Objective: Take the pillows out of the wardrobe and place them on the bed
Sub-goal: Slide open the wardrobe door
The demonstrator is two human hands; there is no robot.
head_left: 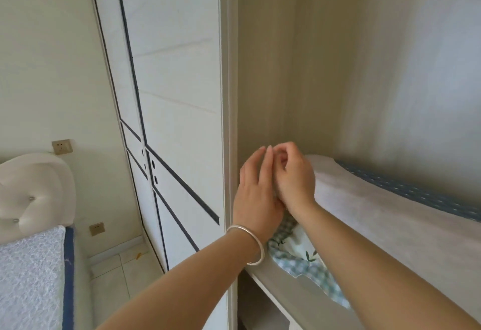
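Item: white pillow (pixel 364 199), lying on the wardrobe shelf (pixel 299 296) at my 2 o'clock, blue dotted edging along its far side. I am judging it light, soft and bulky, likely sagging if lifted by one corner; I am planning a two-handed hold on its near rounded end. Beneath it, at 5 o'clock: green checked bedding (pixel 296 246), loose. My left hand (pixel 256 194), bracelet at the wrist, and right hand (pixel 294 176) are touching each other beside the pillow's end, fingers half-curled, gripping nothing. Bed (pixel 31 264): waiting at 8 o'clock.
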